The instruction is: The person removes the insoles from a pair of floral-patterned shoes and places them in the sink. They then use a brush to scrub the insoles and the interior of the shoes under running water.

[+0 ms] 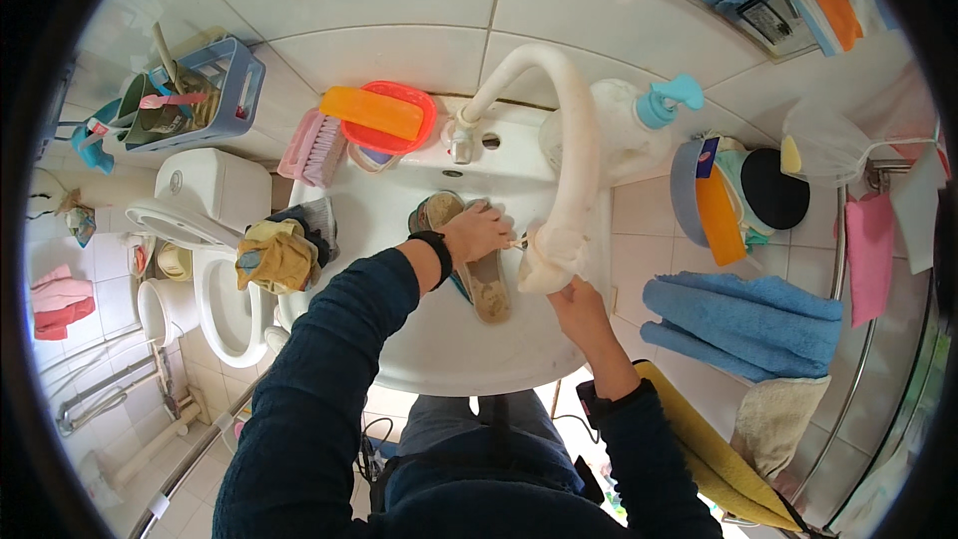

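Observation:
A pair of shoes or slippers with worn insoles (490, 292) lies in the white washbasin (419, 359). My left hand (475, 233) rests on the upper part of them, its fingers spread over the nearer one. My right hand (580, 308) is closed around the lower end of a thick whitish hose (580, 157), just under a wrapped, cloth-like or plastic end piece (552, 262). That hose arches up from the faucet (462, 144) at the back of the basin. Whether water runs from it cannot be told.
A pink scrub brush (313, 146), a red dish (389, 116) with an orange item and a pump bottle (621, 127) stand along the basin's back. Yellow and dark cloths (278, 258) hang over its left rim. Left is a toilet (232, 314); right, a blue towel (741, 322) on a rail.

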The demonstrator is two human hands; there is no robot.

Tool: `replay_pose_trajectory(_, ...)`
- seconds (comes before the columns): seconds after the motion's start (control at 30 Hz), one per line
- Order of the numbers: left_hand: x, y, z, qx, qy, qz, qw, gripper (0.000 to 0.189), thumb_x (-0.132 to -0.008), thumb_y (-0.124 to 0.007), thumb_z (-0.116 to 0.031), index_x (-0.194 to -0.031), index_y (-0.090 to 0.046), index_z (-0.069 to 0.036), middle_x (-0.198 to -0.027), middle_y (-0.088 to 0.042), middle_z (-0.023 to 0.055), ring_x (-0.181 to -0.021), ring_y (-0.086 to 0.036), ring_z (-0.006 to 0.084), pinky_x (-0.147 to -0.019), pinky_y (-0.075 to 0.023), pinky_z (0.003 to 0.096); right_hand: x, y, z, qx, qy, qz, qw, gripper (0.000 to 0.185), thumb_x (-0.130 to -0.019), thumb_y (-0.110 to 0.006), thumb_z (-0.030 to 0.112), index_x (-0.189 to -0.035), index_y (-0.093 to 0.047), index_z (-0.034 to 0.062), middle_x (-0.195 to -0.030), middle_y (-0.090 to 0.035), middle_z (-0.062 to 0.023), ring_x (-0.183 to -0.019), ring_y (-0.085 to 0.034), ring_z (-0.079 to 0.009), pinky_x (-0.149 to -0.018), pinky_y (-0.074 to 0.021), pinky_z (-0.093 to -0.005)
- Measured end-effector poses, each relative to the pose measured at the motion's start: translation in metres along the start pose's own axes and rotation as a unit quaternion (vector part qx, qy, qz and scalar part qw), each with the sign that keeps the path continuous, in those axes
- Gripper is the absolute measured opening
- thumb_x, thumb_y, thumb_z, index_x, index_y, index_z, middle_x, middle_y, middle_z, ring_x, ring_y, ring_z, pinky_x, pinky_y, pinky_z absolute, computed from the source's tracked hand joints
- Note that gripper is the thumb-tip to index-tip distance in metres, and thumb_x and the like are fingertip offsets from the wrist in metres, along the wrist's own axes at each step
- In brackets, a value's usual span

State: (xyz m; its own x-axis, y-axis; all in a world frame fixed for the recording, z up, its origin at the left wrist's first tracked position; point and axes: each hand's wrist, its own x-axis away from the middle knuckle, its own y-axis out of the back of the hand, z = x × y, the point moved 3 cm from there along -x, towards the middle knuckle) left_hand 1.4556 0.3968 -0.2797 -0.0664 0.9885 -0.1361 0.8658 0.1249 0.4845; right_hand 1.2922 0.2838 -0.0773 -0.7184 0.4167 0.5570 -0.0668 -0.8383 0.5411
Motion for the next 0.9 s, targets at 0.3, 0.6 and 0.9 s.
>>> replay_pose_trajectory(0.3,0.005,0.009,0.011,0.227,0.129,-0.057,0.964,0.017,-0.074,-0.059,-0.015,-0.090,-0.064,-0.014,-0.095,-0.059,0.0068,-0.095,-0.056,0.0249,-0.094,-0.0369,0.0430,-0.002,0.010,-0.008,-0.045,-0.031,-0.011,0.998,0.045,-0.086,-0.051,0.027,-0.126,-0.046,0.0063,-0.106,-0.059,-0.0227,-0.100,-0.057,-0.0334,-0.085,-0.0439,-0.0341)
replay_pose_trajectory(0.6,0.051,0.037,-0.111,0.119,0.480,-0.120,0.861,0.017,-0.078,-0.057,-0.012,-0.092,-0.060,-0.003,-0.087,-0.061,0.0166,-0.086,-0.058,0.0329,-0.074,-0.0458,0.0398,-0.006,0.013,0.004,0.061,0.056,-0.038,0.996,0.046,-0.085,-0.051,0.027,-0.126,-0.046,0.0072,-0.098,-0.061,-0.0206,-0.092,-0.058,-0.0358,-0.078,-0.0458,-0.0404)
replay_pose_trajectory(0.9,0.062,-0.009,-0.161,-0.247,0.332,-0.088,0.906,0.065,-0.077,-0.063,-0.020,-0.133,-0.032,-0.007,-0.134,-0.035,0.0164,-0.124,-0.035,0.0303,-0.097,-0.0315,0.0540,-0.016,-0.033,-0.004,0.292,0.101,0.017,0.951,0.047,-0.084,-0.049,0.021,-0.130,-0.041,0.0127,-0.084,-0.060,-0.0183,-0.080,-0.059,-0.0348,-0.070,-0.0471,-0.0450)
